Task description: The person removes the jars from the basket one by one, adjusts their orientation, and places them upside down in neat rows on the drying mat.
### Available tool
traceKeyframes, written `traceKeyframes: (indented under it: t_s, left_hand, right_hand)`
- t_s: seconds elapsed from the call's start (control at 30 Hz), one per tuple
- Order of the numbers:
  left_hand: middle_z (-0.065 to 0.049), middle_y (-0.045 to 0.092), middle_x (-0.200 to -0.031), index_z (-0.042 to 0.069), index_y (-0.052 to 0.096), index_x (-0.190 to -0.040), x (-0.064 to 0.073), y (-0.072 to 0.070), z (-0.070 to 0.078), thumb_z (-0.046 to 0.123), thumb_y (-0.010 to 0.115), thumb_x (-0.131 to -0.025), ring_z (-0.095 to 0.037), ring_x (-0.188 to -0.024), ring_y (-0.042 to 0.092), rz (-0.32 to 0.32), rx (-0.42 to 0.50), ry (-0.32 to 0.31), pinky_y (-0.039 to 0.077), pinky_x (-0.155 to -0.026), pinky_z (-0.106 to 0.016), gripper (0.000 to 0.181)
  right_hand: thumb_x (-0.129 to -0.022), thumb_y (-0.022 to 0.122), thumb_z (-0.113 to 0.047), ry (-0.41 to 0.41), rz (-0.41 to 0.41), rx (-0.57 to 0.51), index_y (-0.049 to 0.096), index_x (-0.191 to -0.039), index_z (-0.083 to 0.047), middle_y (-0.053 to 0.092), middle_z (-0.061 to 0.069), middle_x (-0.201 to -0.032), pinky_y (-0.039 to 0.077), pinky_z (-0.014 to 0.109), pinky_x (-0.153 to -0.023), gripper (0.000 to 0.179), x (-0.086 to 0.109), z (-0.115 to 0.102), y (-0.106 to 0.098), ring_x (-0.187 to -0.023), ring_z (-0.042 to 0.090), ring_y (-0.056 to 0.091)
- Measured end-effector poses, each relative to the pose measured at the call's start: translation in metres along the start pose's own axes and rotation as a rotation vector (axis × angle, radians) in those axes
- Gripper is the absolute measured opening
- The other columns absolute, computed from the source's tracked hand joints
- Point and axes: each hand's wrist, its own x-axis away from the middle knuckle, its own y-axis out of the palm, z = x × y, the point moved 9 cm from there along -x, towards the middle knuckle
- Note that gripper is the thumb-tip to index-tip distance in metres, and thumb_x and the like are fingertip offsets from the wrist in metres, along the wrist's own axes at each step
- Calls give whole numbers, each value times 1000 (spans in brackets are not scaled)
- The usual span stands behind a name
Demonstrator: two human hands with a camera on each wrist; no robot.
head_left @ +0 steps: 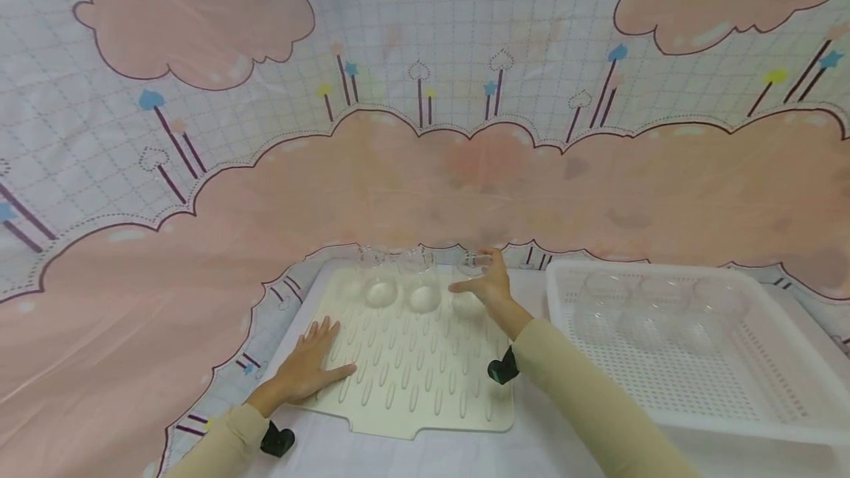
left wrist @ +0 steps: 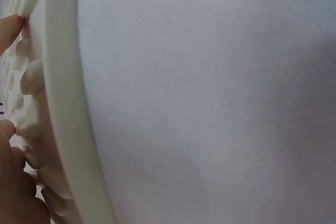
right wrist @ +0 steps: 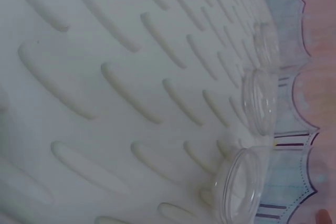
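My left hand (head_left: pixel 307 366) lies spread on the left edge of a cream draining board (head_left: pixel 398 389) with raised ribs. In the left wrist view, fingers (left wrist: pixel 9 31) rest among the ribs beside the board's thick rim (left wrist: pixel 65 98). At the far edge, my right hand (head_left: pixel 493 288) reaches around a clear glass cup (head_left: pixel 473 264), thumb in front and fingers behind. In the right wrist view that cup (right wrist: pixel 239 187) stands on the board, one fingertip (right wrist: pixel 324 217) apart from it. Two matching cups, the left (head_left: pixel 370 258) and the middle (head_left: pixel 417 262), stand in line with it.
A white perforated basket (head_left: pixel 790 360) stands right of the board and holds three clear cups (head_left: pixel 654 308). Both rest on a white cloth (head_left: pixel 531 434). A patterned pink backdrop (head_left: pixel 398 183) hangs close behind the board's far edge.
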Motion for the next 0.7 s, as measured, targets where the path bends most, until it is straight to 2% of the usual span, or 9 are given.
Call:
traceKeyframes:
  t_s: [0.3,0.53,0.7]
  left_hand:
    - [-26,9,-162,-4,20,-156,1,1,-1,61,63,-89,-47,-148,2,-19,3,-13,1,-118,-61,103]
    - [-26,9,-162,-4,19,-156,1,3,-2,61,63,-89,-47,-148,2,-20,-6,-7,2,-118,-61,103]
    - [-26,9,-162,-4,19,-156,1,2,-2,61,63,-89,-47,-148,2,-18,-11,-6,2,-118,-61,103]
  right_hand:
    - [-64,91,5,-27,-25,1,44,-138,-5,45,20,-149,40,55,-107,88,4,-5,1,-138,42,36]
    - [-68,88,7,-29,-67,-15,42,-144,-4,35,18,-157,32,51,-114,90,1,-7,1,-144,37,28]
    - [-70,89,0,-57,-101,-9,37,-149,-6,36,19,-153,31,52,-115,95,2,-19,-3,-143,37,30]
